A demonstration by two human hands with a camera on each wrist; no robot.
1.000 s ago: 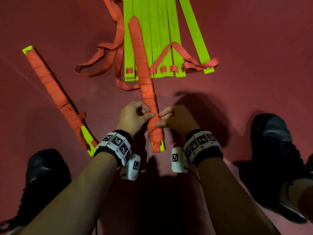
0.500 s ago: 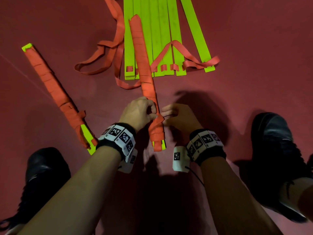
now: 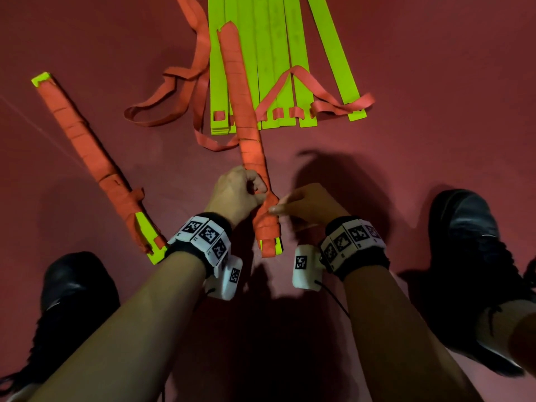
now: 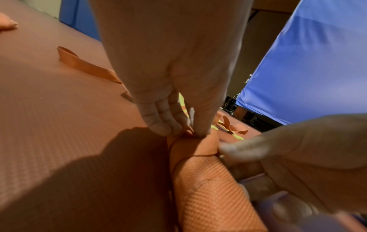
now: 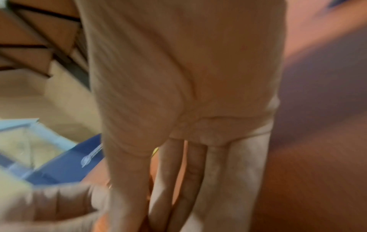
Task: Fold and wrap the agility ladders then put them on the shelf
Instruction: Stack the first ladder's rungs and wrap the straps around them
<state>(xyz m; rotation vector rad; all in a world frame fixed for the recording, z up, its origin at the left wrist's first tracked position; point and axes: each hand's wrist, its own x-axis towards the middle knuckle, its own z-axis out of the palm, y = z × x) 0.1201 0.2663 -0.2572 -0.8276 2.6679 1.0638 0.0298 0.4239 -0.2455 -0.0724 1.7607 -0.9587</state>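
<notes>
Though coded, wristbands (image 3: 203, 236) bearing no words.

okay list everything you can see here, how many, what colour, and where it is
wrapped ladder bundle: one, orange strap over green slats, centre, held at its near end
finished bundle: one, orange and green, on the floor at left
loose slats: a fanned stack, bright green, top centre
loose straps: orange, trailing among the slats
floor mat: dark red, under everything
shoes: two, black, lower corners
wristbands: two, black with white tags
left hand: pinching the strap
right hand: fingertips on the wrap
</notes>
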